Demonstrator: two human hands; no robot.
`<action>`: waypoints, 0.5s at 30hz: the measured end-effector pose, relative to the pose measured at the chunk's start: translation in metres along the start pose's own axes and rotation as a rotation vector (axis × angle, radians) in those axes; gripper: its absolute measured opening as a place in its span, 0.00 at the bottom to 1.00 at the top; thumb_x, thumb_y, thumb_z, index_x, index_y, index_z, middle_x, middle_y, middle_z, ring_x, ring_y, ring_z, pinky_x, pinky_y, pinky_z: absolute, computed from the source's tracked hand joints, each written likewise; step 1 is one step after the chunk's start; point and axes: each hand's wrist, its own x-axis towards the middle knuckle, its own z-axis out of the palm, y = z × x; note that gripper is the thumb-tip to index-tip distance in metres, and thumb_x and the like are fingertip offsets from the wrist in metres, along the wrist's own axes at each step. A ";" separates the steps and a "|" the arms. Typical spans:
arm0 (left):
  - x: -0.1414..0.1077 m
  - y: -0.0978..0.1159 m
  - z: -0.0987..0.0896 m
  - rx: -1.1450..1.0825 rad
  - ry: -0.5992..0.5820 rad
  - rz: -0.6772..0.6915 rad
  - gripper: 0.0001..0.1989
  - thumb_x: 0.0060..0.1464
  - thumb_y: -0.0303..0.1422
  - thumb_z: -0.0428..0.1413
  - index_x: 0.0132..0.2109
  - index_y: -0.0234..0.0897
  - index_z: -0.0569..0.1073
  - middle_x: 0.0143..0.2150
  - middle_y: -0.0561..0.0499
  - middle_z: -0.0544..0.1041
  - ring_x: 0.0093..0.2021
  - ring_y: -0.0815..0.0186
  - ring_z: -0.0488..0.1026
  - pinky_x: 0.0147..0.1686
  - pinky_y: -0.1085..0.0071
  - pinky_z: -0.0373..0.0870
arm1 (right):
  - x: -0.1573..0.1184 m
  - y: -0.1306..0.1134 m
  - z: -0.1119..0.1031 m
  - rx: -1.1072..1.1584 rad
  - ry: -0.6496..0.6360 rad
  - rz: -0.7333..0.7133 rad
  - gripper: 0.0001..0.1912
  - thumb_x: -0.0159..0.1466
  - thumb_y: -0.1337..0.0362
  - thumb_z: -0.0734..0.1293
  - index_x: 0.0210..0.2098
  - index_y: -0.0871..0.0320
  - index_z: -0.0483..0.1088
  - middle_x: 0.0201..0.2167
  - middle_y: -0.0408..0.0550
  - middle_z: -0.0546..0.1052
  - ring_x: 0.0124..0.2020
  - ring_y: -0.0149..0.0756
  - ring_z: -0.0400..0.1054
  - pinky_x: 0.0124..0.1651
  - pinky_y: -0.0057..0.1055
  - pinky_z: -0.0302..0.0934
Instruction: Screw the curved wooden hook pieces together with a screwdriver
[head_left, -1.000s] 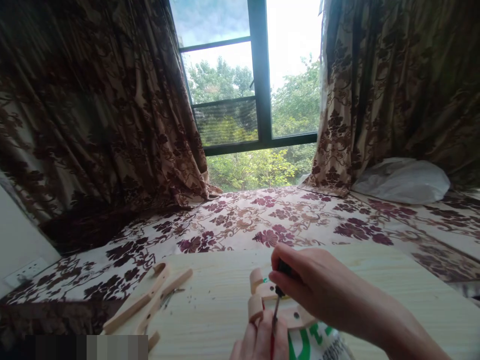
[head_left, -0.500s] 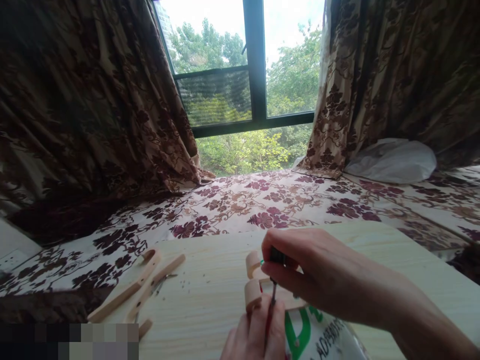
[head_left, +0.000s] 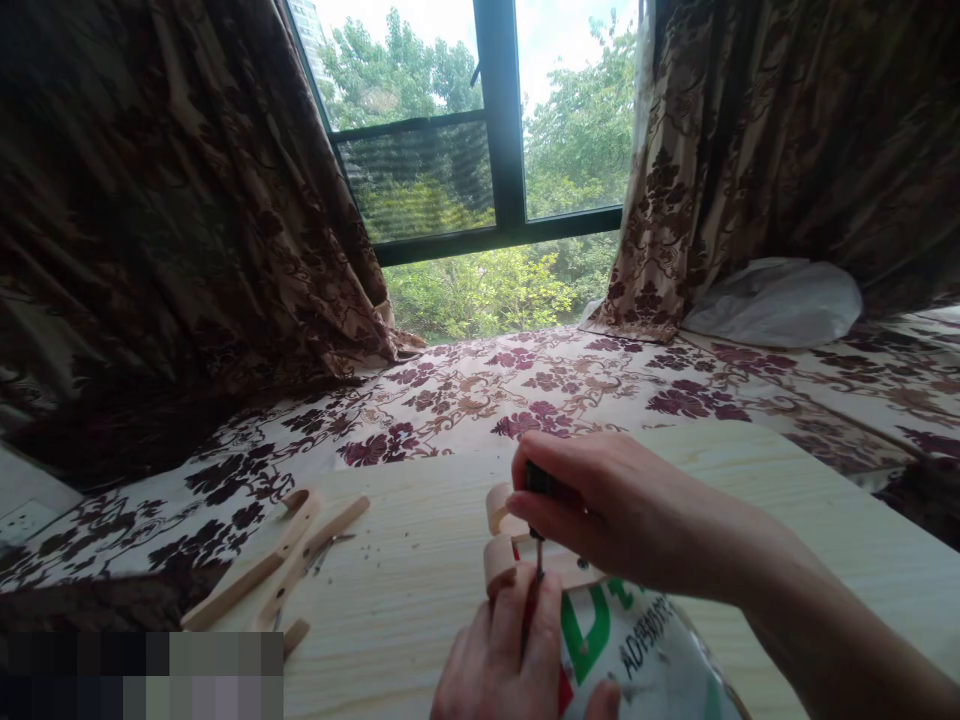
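My right hand (head_left: 592, 510) is closed round the dark handle of a screwdriver (head_left: 538, 485), whose thin shaft points down between the fingertips of my left hand. My left hand (head_left: 499, 650) lies at the bottom centre, its fingers against a pale wooden piece (head_left: 501, 562) with a curved end; whatever sits at the screwdriver's tip is hidden. A second curved wooden end (head_left: 496, 508) shows just behind. Under the wood and my left hand lies a white plastic bag (head_left: 652, 665) with green and black print.
Long wooden pieces (head_left: 259, 580) and thin metal items (head_left: 322, 550) lie at the left of the pale wooden board (head_left: 420, 560), with several small bits nearby. Behind are a flowered cloth (head_left: 457, 390), curtains (head_left: 660, 230), a window frame (head_left: 504, 120) and a white bag (head_left: 780, 300).
The whole view has shifted slightly. My right hand and the screwdriver have moved a little up and left, and the screwdriver stands more upright. More of the printed bag and my left thumb show.
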 end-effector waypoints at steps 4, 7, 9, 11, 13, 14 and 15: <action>0.002 0.006 -0.002 -0.027 -0.001 -0.042 0.23 0.61 0.47 0.41 0.51 0.37 0.70 0.48 0.45 0.76 0.40 0.65 0.77 0.33 0.74 0.75 | 0.004 0.003 0.004 -0.065 0.050 0.048 0.11 0.66 0.57 0.60 0.31 0.57 0.63 0.25 0.42 0.70 0.26 0.29 0.58 0.29 0.28 0.49; 0.002 0.012 -0.003 -0.051 0.005 -0.128 0.23 0.62 0.45 0.38 0.51 0.38 0.70 0.49 0.45 0.75 0.42 0.63 0.77 0.35 0.71 0.75 | 0.001 0.001 0.000 -0.033 0.028 -0.002 0.08 0.65 0.58 0.61 0.37 0.56 0.65 0.26 0.40 0.70 0.26 0.28 0.57 0.29 0.28 0.48; 0.002 0.012 -0.003 -0.054 0.001 -0.151 0.23 0.62 0.44 0.38 0.52 0.37 0.69 0.50 0.44 0.75 0.44 0.62 0.76 0.36 0.70 0.75 | 0.000 0.000 -0.003 0.010 -0.004 -0.034 0.05 0.65 0.61 0.61 0.38 0.54 0.66 0.26 0.39 0.70 0.25 0.27 0.57 0.29 0.28 0.47; 0.001 0.010 -0.003 -0.050 -0.015 -0.104 0.23 0.61 0.44 0.41 0.53 0.37 0.69 0.50 0.44 0.75 0.45 0.62 0.76 0.36 0.71 0.75 | 0.001 0.000 -0.003 0.028 -0.016 -0.046 0.04 0.65 0.62 0.61 0.36 0.55 0.66 0.25 0.39 0.69 0.25 0.27 0.56 0.29 0.28 0.47; 0.000 0.007 -0.003 -0.044 -0.032 -0.054 0.23 0.59 0.45 0.43 0.54 0.36 0.68 0.51 0.44 0.75 0.44 0.62 0.76 0.36 0.72 0.75 | 0.003 0.002 0.000 0.019 0.014 -0.029 0.06 0.65 0.61 0.61 0.34 0.56 0.65 0.24 0.39 0.68 0.24 0.27 0.55 0.28 0.28 0.46; 0.000 0.005 -0.003 -0.043 -0.036 -0.041 0.24 0.59 0.45 0.44 0.55 0.36 0.68 0.51 0.44 0.74 0.44 0.62 0.76 0.36 0.72 0.76 | 0.004 0.003 0.002 0.012 0.033 -0.011 0.08 0.65 0.59 0.62 0.33 0.57 0.64 0.24 0.40 0.68 0.24 0.27 0.55 0.28 0.28 0.46; 0.000 0.004 -0.003 -0.043 -0.037 -0.036 0.24 0.58 0.45 0.45 0.55 0.35 0.67 0.51 0.44 0.74 0.44 0.61 0.76 0.36 0.72 0.76 | 0.005 0.005 0.004 0.005 0.050 0.009 0.09 0.65 0.58 0.61 0.32 0.57 0.64 0.23 0.40 0.68 0.24 0.27 0.54 0.28 0.28 0.46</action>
